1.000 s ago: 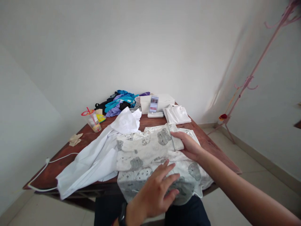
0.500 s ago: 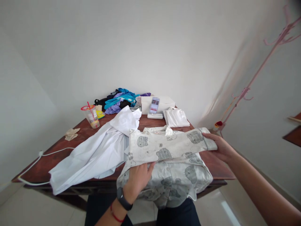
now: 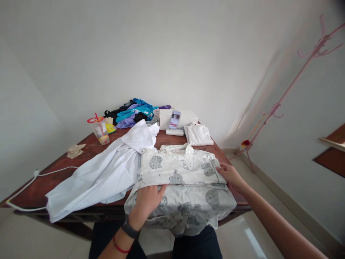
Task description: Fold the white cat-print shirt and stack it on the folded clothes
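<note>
A pale button-front shirt with grey cat-face prints (image 3: 185, 201) lies at the table's front, its collar facing away and its lower part hanging over the edge. One sleeve is laid across its upper body. My right hand (image 3: 231, 175) grips the cuff end of that sleeve at the shirt's right side. Along the sleeve's lower edge, my left hand (image 3: 149, 201) rests on the shirt with its thumb spread apart; its other fingertips are tucked out of sight under the cloth. Left of the printed shirt, a plain white garment (image 3: 107, 176) lies touching it and droops over the table edge.
On the dark wooden table (image 3: 60, 162) stand a plastic cup with a straw (image 3: 101, 132) and a white box (image 3: 185, 118). Behind are piled clothes (image 3: 137, 113); a folded white garment (image 3: 198, 134) lies right. A white cable (image 3: 20, 190) loops left. A pink coat rack (image 3: 289, 84) stands right.
My right hand has brought the sleeve's cuff end inward and down, so it now lies flatter on the shirt. My left hand stays at the sleeve's lower edge. The view has shifted slightly.
</note>
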Demonstrator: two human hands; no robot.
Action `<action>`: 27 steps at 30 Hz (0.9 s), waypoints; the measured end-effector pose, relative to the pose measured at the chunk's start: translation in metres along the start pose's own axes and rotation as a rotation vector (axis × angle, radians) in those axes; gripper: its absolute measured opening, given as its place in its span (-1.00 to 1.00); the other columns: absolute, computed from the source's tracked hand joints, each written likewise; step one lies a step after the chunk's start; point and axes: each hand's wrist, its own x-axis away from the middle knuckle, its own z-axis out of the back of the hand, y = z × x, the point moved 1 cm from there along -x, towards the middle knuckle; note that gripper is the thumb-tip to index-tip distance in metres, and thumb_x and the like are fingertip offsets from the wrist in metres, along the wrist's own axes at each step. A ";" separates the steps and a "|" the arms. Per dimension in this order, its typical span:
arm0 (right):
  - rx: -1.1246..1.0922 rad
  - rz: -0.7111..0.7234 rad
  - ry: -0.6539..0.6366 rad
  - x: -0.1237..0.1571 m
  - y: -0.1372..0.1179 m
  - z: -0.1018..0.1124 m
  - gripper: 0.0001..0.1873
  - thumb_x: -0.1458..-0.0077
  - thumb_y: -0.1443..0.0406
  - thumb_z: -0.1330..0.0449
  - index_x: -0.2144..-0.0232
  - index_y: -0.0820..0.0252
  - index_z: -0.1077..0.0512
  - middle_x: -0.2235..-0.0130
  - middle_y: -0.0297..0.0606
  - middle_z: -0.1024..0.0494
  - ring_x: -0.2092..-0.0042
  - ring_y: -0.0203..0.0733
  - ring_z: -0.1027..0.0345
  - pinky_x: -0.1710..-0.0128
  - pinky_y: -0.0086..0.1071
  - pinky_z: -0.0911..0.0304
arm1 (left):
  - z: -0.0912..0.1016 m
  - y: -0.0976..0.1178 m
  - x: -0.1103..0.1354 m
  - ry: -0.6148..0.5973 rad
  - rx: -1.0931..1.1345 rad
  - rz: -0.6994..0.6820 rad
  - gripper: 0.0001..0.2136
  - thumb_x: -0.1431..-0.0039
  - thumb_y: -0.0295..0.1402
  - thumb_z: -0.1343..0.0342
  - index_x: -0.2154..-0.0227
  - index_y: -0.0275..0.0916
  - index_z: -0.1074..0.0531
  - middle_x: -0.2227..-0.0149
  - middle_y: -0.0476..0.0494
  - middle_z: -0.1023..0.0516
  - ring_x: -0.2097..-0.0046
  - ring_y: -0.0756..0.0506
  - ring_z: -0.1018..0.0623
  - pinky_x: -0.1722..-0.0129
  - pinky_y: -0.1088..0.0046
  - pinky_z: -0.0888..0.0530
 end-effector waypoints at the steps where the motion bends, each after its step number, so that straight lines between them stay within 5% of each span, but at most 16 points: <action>1: 0.108 0.027 0.039 -0.002 0.000 0.000 -0.69 -0.03 0.13 -0.21 0.30 0.24 -0.56 0.36 -0.16 -0.64 0.26 0.00 -0.53 0.31 -0.31 -0.36 | 0.003 -0.003 0.002 -0.032 -0.004 0.005 -0.50 -0.35 -0.03 0.06 -0.13 -0.26 -0.48 -0.09 -0.35 -0.57 -0.24 -0.39 -0.43 -0.24 0.02 -0.32; 7: 0.627 0.072 0.173 -0.001 -0.010 -0.005 -0.68 -0.13 0.16 -0.13 0.18 0.26 -0.51 0.30 -0.09 -0.62 0.24 -0.02 -0.49 0.29 -0.34 -0.18 | 0.028 -0.016 0.019 -0.353 0.055 -0.132 -0.49 -0.39 0.02 0.15 -0.04 -0.25 -0.51 -0.01 -0.33 -0.61 -0.07 -0.37 -0.56 -0.10 0.08 -0.44; 14: 0.853 0.055 0.210 0.012 -0.021 -0.010 -0.74 -0.19 0.17 -0.04 0.33 0.18 -0.46 0.28 -0.07 -0.58 0.28 -0.05 -0.43 0.38 -0.34 -0.03 | 0.068 -0.014 0.043 -0.515 0.231 -0.166 -0.39 -0.27 0.01 -0.10 -0.31 -0.13 -0.28 -0.36 -0.28 -0.25 -0.35 -0.35 -0.28 -0.29 0.02 -0.26; 16: 0.857 0.045 0.203 0.012 -0.019 -0.007 -0.73 -0.19 0.17 -0.04 0.38 0.18 -0.44 0.28 -0.08 -0.58 0.29 -0.07 -0.43 0.39 -0.34 -0.03 | 0.085 -0.011 0.040 -0.578 0.427 -0.104 -0.47 -0.30 0.01 -0.06 -0.26 -0.08 -0.36 -0.30 -0.22 -0.36 -0.29 -0.30 -0.37 -0.25 0.11 -0.36; 18: 0.825 0.022 0.188 0.010 -0.015 -0.003 -0.72 -0.18 0.13 -0.06 0.38 0.18 -0.45 0.30 -0.10 -0.58 0.29 -0.07 -0.44 0.39 -0.34 -0.06 | 0.095 -0.013 0.027 -0.484 0.560 0.000 -0.53 -0.35 -0.01 0.00 -0.18 -0.10 -0.45 -0.17 -0.21 -0.51 -0.19 -0.26 -0.50 -0.15 0.19 -0.46; 22: 0.721 0.000 0.141 -0.001 -0.006 0.006 -0.63 -0.12 0.04 -0.15 0.23 0.21 -0.49 0.23 -0.06 -0.62 0.23 -0.01 -0.49 0.35 -0.34 -0.13 | 0.087 -0.040 -0.019 0.044 0.317 0.156 -0.49 -0.30 -0.09 -0.04 -0.22 -0.23 -0.35 -0.16 -0.35 -0.48 -0.23 -0.32 -0.43 -0.22 0.07 -0.36; 27: 0.627 0.030 0.097 -0.013 0.003 0.010 -0.67 -0.02 0.04 -0.24 0.40 0.19 -0.52 0.32 -0.10 -0.64 0.28 -0.01 -0.48 0.39 -0.34 -0.13 | 0.049 -0.074 -0.063 -0.128 0.254 0.253 -0.28 -0.19 -0.14 -0.16 -0.35 -0.31 -0.12 -0.19 -0.44 -0.43 -0.21 -0.36 -0.44 -0.17 0.09 -0.37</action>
